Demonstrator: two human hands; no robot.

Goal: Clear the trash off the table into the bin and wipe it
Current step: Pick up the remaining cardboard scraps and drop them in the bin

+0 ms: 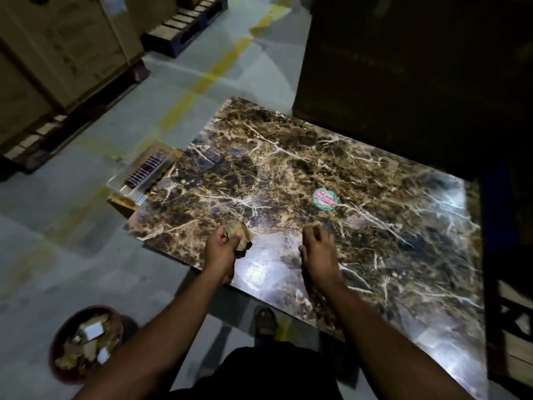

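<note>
The table is big, with a dark brown top that looks like marble with white lines in it. It is shiny near the person. Everything else is told from this table.

On the floor, past the table's near left corner, stands a round dark red bin. It has scraps of paper and card in it. Off the table's left edge sits a clear box with purple things in a row inside.

The left hand is over the table's near edge, by the left corner. Its fingers are closed tight around a crumpled brown ball of paper. The right hand is over the same near edge, a bit further along to the right. Its fingers are curled in, with something small and pale brown showing at the fingertips, but I cannot tell if it is holding it.

A small round lid, green and white with red letters, lies flat near the middle of the table, well apart from both hands.
</note>
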